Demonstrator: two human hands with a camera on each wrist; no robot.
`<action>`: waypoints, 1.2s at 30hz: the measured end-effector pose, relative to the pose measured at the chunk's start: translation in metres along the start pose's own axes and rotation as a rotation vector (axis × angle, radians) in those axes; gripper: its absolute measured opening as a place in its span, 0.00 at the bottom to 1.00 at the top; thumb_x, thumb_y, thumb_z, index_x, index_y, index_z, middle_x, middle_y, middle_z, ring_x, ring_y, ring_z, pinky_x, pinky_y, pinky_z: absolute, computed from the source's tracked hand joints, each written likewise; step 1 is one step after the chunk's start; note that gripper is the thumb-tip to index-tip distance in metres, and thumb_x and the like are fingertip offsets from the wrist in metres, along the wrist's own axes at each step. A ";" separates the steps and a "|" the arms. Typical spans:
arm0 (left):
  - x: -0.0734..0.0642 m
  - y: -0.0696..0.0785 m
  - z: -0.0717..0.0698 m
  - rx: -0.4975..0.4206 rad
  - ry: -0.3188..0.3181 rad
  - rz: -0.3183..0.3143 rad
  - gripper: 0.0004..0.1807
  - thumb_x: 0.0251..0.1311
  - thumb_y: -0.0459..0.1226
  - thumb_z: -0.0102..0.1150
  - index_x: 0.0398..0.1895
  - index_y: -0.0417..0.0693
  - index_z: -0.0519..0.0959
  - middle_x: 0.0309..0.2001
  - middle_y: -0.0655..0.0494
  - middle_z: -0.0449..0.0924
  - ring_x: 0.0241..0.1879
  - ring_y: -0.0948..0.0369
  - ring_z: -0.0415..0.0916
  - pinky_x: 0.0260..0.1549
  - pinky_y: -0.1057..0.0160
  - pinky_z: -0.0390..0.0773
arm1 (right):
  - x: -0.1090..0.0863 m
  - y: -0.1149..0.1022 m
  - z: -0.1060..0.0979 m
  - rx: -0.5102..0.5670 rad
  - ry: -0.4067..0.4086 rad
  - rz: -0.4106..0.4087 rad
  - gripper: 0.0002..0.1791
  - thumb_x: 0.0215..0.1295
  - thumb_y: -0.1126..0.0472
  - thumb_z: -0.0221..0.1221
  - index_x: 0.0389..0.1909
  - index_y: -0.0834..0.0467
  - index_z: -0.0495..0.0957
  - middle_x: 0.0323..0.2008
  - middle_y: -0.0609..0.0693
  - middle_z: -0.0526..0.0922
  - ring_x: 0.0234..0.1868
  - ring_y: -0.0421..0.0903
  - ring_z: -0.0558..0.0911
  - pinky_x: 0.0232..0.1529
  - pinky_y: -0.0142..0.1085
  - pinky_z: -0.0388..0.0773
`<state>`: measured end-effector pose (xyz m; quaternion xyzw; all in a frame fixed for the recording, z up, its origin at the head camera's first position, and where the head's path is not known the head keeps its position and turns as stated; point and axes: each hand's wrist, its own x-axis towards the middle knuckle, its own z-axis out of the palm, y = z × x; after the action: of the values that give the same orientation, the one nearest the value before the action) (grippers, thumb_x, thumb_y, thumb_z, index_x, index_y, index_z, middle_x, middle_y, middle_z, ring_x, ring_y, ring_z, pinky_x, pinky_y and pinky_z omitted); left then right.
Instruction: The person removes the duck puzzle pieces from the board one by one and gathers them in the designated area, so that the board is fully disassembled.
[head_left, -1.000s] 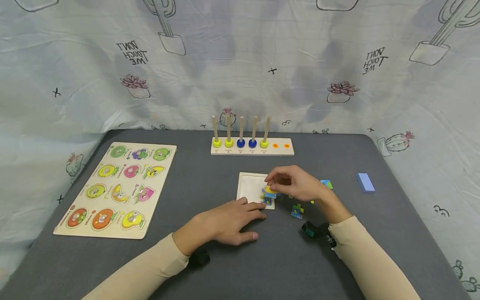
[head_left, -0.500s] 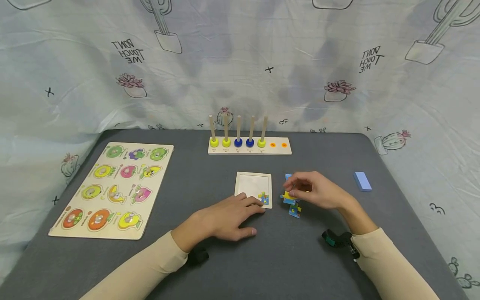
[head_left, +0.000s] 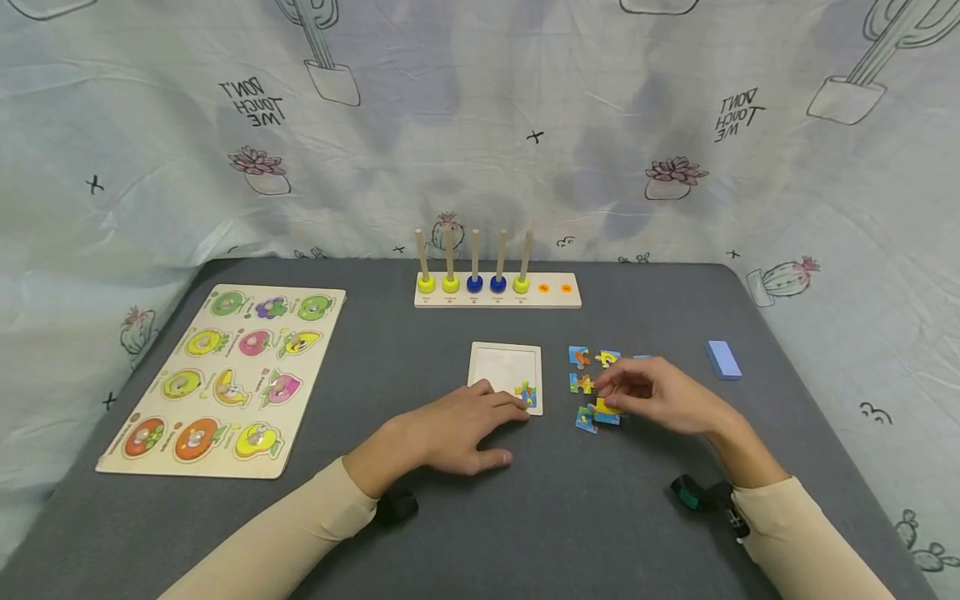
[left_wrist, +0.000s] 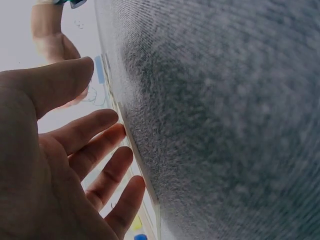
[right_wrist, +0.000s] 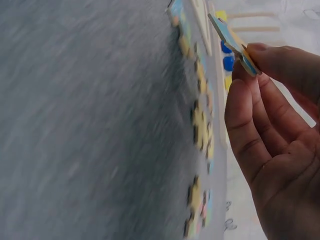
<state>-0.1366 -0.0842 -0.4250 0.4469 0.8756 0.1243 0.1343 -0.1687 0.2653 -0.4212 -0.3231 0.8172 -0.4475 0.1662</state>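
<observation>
My right hand (head_left: 656,396) pinches a blue and yellow jigsaw piece (head_left: 605,411) between thumb and fingers. In the right wrist view this piece (right_wrist: 231,37) is tilted, well above the table. Several more jigsaw pieces (head_left: 578,357) lie on the table around and behind that hand, partly hidden by it. My left hand (head_left: 457,433) lies with fingers spread, its fingertips at the near edge of a square wooden puzzle tray (head_left: 498,360). One blue and yellow jigsaw piece (head_left: 527,392) sits in the tray's near right corner. In the left wrist view the left fingers (left_wrist: 131,200) are relaxed along the tray's edge.
A wooden fruit puzzle board (head_left: 247,321) lies at the left. Behind the tray stands a peg board (head_left: 487,302) with five upright sticks and coloured rings. A blue block (head_left: 723,360) lies at the right. A printed cloth (head_left: 480,125) hangs behind the grey table (head_left: 540,517).
My right hand has moved from over the tray to the right, carrying the jigsaw piece over the loose ones. The left hand stays at the tray's edge; the head view has shifted slightly.
</observation>
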 end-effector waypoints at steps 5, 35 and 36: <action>0.000 -0.001 -0.001 -0.009 -0.003 0.002 0.30 0.72 0.53 0.57 0.74 0.55 0.71 0.74 0.62 0.67 0.62 0.58 0.67 0.65 0.55 0.68 | -0.012 0.008 -0.004 0.017 -0.022 0.008 0.11 0.72 0.68 0.62 0.53 0.64 0.80 0.44 0.54 0.87 0.43 0.46 0.87 0.43 0.37 0.85; -0.005 0.001 0.002 -0.040 -0.004 -0.012 0.30 0.72 0.54 0.56 0.73 0.57 0.72 0.77 0.63 0.62 0.64 0.59 0.64 0.65 0.54 0.67 | -0.025 0.016 -0.005 -0.082 0.004 0.107 0.08 0.75 0.60 0.61 0.51 0.55 0.83 0.42 0.46 0.86 0.40 0.43 0.84 0.41 0.34 0.81; -0.005 0.001 0.002 -0.042 -0.006 -0.012 0.30 0.72 0.54 0.56 0.73 0.57 0.72 0.77 0.63 0.62 0.64 0.59 0.64 0.65 0.54 0.67 | -0.025 0.016 -0.006 -0.086 0.010 0.114 0.08 0.75 0.60 0.61 0.50 0.54 0.83 0.42 0.46 0.86 0.40 0.44 0.84 0.40 0.34 0.81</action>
<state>-0.1324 -0.0873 -0.4261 0.4391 0.8751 0.1406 0.1468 -0.1590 0.2923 -0.4316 -0.2807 0.8534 -0.4035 0.1735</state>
